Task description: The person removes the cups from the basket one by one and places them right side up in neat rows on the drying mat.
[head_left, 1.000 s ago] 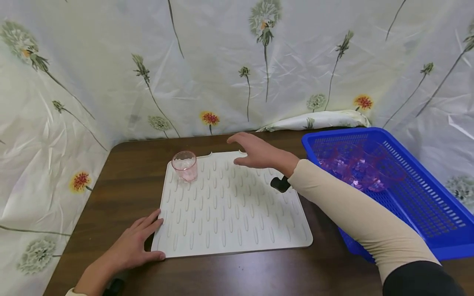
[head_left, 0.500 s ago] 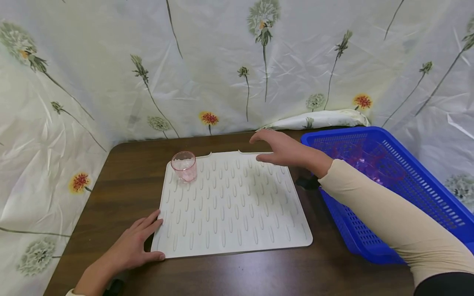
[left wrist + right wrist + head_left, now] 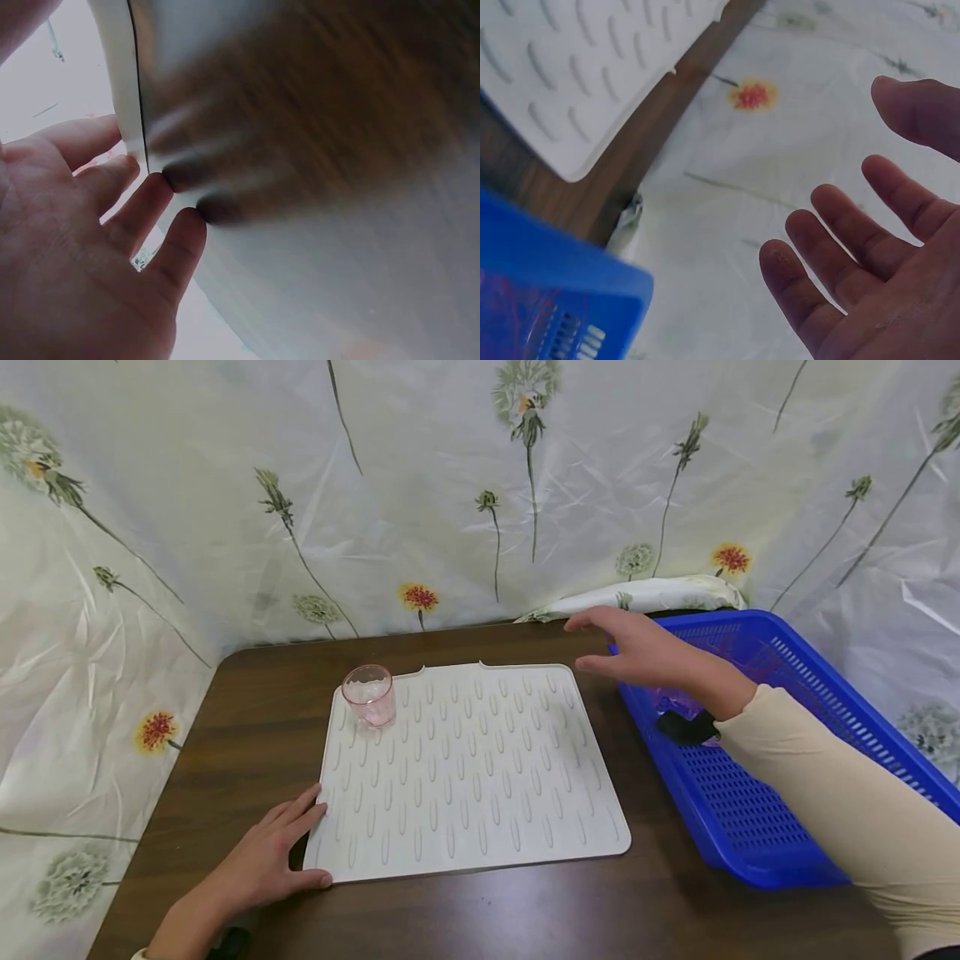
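Note:
A pinkish clear glass [image 3: 369,696] stands upright on the far left corner of the white ridged mat [image 3: 465,777]. My left hand [image 3: 262,860] rests at the mat's near left corner, fingers spread, fingertips touching its edge and the table; the left wrist view shows the fingers [image 3: 184,247] nearly straight. Over the left rim of the blue basket [image 3: 738,870], my right hand [image 3: 645,652] hovers with relaxed fingers and holds nothing, as the right wrist view also shows [image 3: 885,262]. Pink clear glasses [image 3: 675,700] lie in the basket, partly hidden by my right arm.
The dark wooden table [image 3: 247,727] carries the mat and the basket. Behind it hangs a flower-printed cloth [image 3: 420,510], with a rolled fold [image 3: 637,596] along the table's back edge. The cloth also closes in the left and right sides.
My right hand has moved right, from above the mat to over the basket's left rim. The left hand and the glass on the mat stay in place.

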Motion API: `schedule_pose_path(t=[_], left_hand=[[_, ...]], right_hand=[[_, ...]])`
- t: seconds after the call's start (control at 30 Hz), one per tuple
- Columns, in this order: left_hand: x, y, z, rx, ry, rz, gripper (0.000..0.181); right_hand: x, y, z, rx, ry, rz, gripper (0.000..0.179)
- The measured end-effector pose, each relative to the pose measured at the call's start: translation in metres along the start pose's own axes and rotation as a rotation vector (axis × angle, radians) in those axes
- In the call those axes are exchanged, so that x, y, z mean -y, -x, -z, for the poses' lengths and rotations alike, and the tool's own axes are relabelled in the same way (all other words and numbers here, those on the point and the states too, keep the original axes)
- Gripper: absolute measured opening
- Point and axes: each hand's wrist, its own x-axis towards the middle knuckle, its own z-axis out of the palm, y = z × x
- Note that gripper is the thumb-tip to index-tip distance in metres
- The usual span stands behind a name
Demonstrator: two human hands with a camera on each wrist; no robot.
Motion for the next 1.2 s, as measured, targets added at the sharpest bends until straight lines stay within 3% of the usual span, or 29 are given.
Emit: schedule_pose_path(t=[0.37, 0.9, 1.2], left_hand=[[0.001, -0.001, -0.003, -0.007, 0.0, -0.002, 0.096], [0.003, 0.001, -0.005, -0.05, -0.02, -0.022, 0.094], [0.004, 0.001, -0.005, -0.066, -0.028, -0.046, 0.094]], right_hand=[[-0.04, 0.042, 0.015, -0.015, -0.107, -0.148, 0.053], [-0.116, 0.106, 0.023, -0.102, -0.023, -0.334, 0.057], [-0.169, 0.137, 0.023, -0.182, 0.021, -0.389, 0.052]])
